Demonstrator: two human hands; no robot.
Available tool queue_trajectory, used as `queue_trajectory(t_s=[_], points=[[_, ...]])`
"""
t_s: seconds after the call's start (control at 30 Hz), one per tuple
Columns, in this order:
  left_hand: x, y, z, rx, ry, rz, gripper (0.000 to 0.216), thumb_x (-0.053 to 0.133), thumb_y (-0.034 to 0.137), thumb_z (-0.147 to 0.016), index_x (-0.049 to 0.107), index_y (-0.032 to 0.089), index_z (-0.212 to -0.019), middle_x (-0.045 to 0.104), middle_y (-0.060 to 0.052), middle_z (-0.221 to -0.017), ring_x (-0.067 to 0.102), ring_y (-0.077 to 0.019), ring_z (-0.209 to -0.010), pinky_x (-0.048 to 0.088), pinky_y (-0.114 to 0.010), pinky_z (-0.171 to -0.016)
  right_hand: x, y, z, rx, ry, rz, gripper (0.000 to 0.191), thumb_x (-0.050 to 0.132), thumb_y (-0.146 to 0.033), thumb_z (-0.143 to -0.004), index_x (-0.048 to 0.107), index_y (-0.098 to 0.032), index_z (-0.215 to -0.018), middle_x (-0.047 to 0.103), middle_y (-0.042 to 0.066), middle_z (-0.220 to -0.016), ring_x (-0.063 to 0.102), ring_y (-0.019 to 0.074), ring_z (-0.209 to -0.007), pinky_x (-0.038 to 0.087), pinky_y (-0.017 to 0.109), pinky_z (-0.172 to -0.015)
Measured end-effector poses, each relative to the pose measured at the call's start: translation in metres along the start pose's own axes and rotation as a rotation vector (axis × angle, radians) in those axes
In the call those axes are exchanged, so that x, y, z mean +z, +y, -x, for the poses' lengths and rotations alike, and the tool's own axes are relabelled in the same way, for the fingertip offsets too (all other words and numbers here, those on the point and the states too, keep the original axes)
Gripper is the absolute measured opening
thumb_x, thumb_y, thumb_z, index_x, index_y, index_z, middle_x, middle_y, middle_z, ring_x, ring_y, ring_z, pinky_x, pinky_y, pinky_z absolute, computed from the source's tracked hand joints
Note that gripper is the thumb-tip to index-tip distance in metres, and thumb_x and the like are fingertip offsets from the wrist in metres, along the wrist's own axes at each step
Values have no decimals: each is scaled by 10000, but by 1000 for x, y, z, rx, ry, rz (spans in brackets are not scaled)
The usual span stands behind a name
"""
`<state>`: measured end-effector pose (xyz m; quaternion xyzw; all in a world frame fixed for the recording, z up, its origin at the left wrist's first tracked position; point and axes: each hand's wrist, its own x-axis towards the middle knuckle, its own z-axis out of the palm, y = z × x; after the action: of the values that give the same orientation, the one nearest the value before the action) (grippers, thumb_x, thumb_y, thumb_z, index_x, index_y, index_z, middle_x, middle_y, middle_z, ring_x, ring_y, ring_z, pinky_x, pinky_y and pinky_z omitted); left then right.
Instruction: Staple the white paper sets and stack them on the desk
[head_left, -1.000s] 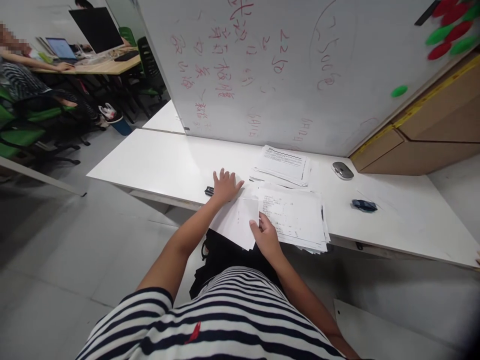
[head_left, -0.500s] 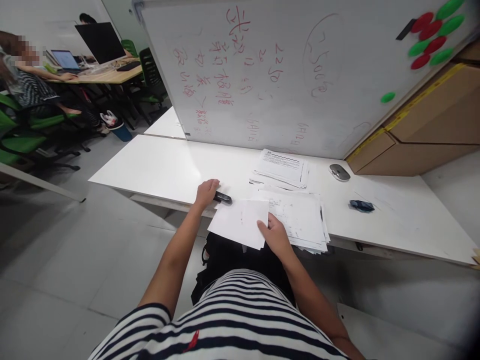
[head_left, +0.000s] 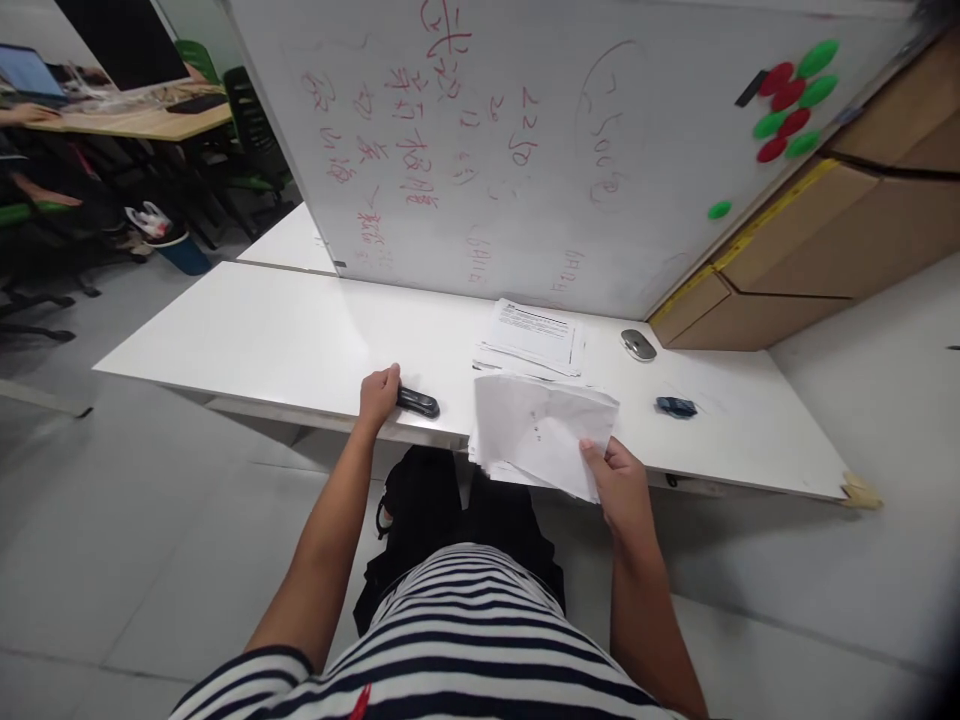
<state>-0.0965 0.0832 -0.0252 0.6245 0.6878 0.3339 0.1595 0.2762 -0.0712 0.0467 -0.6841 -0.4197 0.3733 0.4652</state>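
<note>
My left hand (head_left: 379, 396) is closed around the back end of a black stapler (head_left: 420, 402), low over the white table near its front edge. Between the thumb and fingers of my right hand (head_left: 624, 490) is the right edge of a white paper sheet (head_left: 544, 425) with a few small marks in its middle. It covers most of a loose paper stack, whose lower sheets (head_left: 517, 477) show at the near edge. Just behind lies a second stack of printed pages (head_left: 534, 336).
A grey computer mouse (head_left: 638, 345) and a crumpled dark blue item (head_left: 676, 407) lie to the right on the white table (head_left: 255, 320). Behind stand a whiteboard (head_left: 480, 225) and cardboard boxes (head_left: 795, 260). A person's hand (head_left: 36, 112) rests on a desk at far left.
My right hand has carried the sheet rightward, away from the stapler and over the paper stack. The stapler stays in my left hand. The view has shifted to the right.
</note>
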Motion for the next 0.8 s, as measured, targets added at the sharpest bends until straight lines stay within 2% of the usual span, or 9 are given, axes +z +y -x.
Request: queue_trajectory(t_s=[0.17,0.37,0.43,0.53,0.6,0.67,0.73,0.8], points=[[1,0,-1,9,-1,-22,556,211,495,-926,532,221,-564,621,-39,-609,567,-178,-658,377,-291,-639,3,2,5,-47,134,21,483,614,-584,-740,698,-175,-983,713,56,-834,617,230,-753,473,297,-625],[2,-1,0,12,9,2,552,214,495,-928,545,218,-584,641,-40,-651,572,-180,-679,373,-292,-651,-3,-4,0,-59,116,92,449,536,-577,-797,671,-185,-968,697,48,-839,593,208,-717,440,289,-612],[2,-1,0,1,11,14,552,220,502,-926,539,218,-576,634,-37,-638,565,-178,-661,365,-292,-637,-6,-6,-4,-66,123,290,418,499,-561,-824,661,-186,-914,681,61,-810,577,212,-702,422,296,-603],[2,-1,1,-7,8,23,553,224,505,-923,537,217,-569,627,-32,-624,556,-175,-644,356,-291,-625,-5,-3,-13,-87,172,715,366,437,-476,-869,646,-175,-870,655,110,-781,572,248,-731,416,339,-641],[1,-1,1,-3,11,23,550,224,502,-924,538,217,-573,630,-29,-627,555,-173,-646,354,-289,-628,0,6,-16,-169,189,896,334,416,-394,-879,638,-150,-927,657,165,-879,582,297,-862,429,392,-730],[1,-2,1,1,15,17,546,224,500,-925,539,216,-581,635,-28,-637,555,-171,-653,353,-286,-631,5,18,-17,-265,218,967,344,439,-347,-864,611,-111,-1046,620,221,-1092,528,348,-1073,408,459,-862],[1,-3,1,7,10,7,543,226,499,-927,541,213,-589,637,-30,-646,553,-169,-655,349,-284,-626,9,27,-17,-296,279,990,449,469,-345,-848,531,-83,-1207,496,246,-1309,393,384,-1252,335,530,-971],[2,-3,0,12,9,-12,543,223,491,-930,543,208,-595,633,-33,-641,549,-169,-647,341,-283,-616,10,29,-19,-288,320,994,557,471,-357,-851,419,-84,-1334,358,239,-1436,261,396,-1346,277,576,-1018]])
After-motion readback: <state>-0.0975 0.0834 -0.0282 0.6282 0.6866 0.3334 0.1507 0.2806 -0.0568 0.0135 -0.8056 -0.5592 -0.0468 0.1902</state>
